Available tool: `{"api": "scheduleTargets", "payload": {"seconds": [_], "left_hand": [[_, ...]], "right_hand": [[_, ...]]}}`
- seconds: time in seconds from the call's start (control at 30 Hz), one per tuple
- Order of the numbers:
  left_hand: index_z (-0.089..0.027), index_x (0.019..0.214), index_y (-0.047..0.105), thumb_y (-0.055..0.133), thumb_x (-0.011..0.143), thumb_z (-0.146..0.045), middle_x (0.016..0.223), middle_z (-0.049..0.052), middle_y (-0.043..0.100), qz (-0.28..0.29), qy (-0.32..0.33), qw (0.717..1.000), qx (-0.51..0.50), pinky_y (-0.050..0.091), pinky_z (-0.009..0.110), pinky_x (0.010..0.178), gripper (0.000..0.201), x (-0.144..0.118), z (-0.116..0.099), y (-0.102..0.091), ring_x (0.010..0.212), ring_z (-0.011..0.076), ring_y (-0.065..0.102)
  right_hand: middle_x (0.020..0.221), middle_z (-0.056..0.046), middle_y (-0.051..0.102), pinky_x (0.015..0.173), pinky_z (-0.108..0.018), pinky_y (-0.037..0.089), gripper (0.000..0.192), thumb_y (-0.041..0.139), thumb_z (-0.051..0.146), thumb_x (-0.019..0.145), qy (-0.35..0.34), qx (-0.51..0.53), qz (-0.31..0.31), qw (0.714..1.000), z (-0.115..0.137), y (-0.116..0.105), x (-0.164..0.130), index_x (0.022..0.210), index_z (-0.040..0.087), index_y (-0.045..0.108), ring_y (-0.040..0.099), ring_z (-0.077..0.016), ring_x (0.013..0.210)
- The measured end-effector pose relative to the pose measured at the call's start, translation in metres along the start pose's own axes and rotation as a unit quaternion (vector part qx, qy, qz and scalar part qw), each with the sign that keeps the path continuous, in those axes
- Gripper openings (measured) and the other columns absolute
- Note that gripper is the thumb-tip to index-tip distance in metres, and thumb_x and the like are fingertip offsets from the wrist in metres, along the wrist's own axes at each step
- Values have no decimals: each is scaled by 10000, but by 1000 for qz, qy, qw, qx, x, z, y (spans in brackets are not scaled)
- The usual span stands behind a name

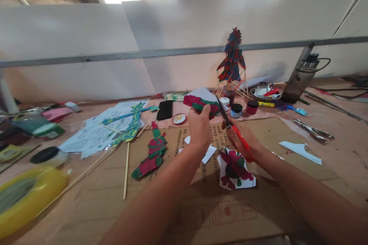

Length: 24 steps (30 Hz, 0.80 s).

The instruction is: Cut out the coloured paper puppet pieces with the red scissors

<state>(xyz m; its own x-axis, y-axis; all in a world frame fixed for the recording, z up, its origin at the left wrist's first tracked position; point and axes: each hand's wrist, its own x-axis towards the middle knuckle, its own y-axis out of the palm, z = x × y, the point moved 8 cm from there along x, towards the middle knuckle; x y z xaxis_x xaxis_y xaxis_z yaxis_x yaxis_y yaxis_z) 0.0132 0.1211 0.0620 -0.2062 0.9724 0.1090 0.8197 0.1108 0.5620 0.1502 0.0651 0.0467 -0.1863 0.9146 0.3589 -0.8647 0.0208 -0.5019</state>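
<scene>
Both hands are raised over the cardboard (pixel 161 199), cutting a painted cutout.

Head view: the left hand (pixel 199 125) reaches forward with its back to the camera, fingers closed on the red-and-green cutout (pixel 201 104), held up near the jars (pixel 236 110). The right hand (pixel 240 138) grips red-handled scissors (pixel 234 130), blades pointing up and touching the cutout's right end. Its fingers are mostly hidden behind the handles. The cutout's far edge merges with white paper behind. Another painted piece (pixel 235 168) lies below the hands.
</scene>
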Motion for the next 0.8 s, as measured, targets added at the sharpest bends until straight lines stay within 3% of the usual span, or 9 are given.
{"api": "scheduleTargets", "payload": {"seconds": [0.13, 0.3, 0.5, 0.8], "left_hand": [[-198, 844, 652, 777, 680, -289, 800, 1, 713, -1, 7, 1000, 1, 525, 289, 709, 225, 0, -1, 0, 706, 143, 638], [-197, 843, 655, 778, 692, -304, 792, 10, 721, -1, 10, 1000, 17, 526, 285, 693, 223, 2, 2, -2, 706, 149, 648], [-199, 838, 653, 776, 684, -300, 778, -1, 719, -5, 12, 1000, 15, 527, 278, 696, 221, 2, 2, -3, 692, 141, 644], [-202, 840, 648, 776, 687, -305, 771, 0, 715, 0, 4, 1000, 10, 528, 288, 705, 224, 2, 2, -3, 690, 146, 646]], "right_hand": [[541, 71, 434, 487, -299, 359, 825, 287, 867, 1003, -2, -2, 4, 1000, 3, 0, 0, 1299, 171, 618, 383, -156, 462], [624, 20, 516, 498, -296, 369, 855, 279, 903, 974, -10, -33, -19, 999, 4, -4, 0, 1183, 170, 665, 413, -155, 516], [624, 24, 516, 468, -279, 342, 907, 272, 929, 955, 7, -13, -4, 1000, -3, -1, 0, 1234, 159, 661, 383, -141, 490], [682, -28, 597, 564, -313, 452, 894, 225, 926, 961, -17, -50, -27, 998, 4, -6, 2, 1100, 171, 684, 512, -180, 587]]}}
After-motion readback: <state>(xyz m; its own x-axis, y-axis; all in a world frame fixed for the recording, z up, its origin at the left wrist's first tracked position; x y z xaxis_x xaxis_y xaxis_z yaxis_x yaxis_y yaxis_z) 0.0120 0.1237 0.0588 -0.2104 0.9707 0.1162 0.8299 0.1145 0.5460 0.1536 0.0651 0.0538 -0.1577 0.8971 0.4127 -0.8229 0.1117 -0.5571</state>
